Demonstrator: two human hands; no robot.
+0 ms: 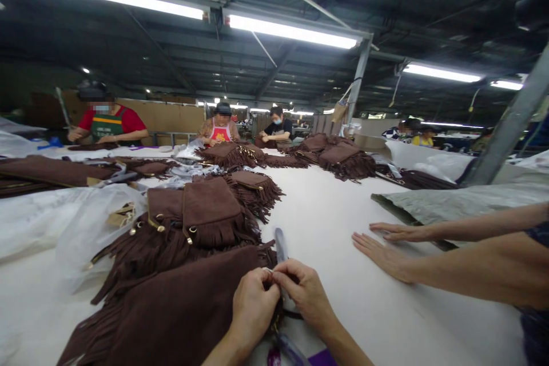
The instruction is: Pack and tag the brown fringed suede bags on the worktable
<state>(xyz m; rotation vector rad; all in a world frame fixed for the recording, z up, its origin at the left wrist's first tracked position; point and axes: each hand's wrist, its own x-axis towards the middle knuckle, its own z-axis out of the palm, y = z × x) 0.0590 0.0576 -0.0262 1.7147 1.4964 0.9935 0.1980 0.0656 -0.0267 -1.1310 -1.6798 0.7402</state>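
Observation:
My left hand [254, 301] and my right hand [307, 293] meet at the front of the table, fingertips pinched together. What they pinch is too small and hidden to make out; a whitish bit shows between the fingers. Beside and under my left hand lies a dark brown fringed bag piece [175, 303]. A greyish plastic-looking strip [281, 245] sticks up beyond my fingers. Below my hands, partly covered, are another greyish strip [291, 350], a dark cord and a purple item [322, 358].
Brown fringed bags with gold-coloured tips [210, 206] are stacked ahead; more bags [338, 154] lie farther back. Clear plastic [98, 229] is at left. A co-worker's two hands [386, 254] rest flat on the white table [317, 206] at right, by a grey-green sheet [467, 203]. Several people work behind.

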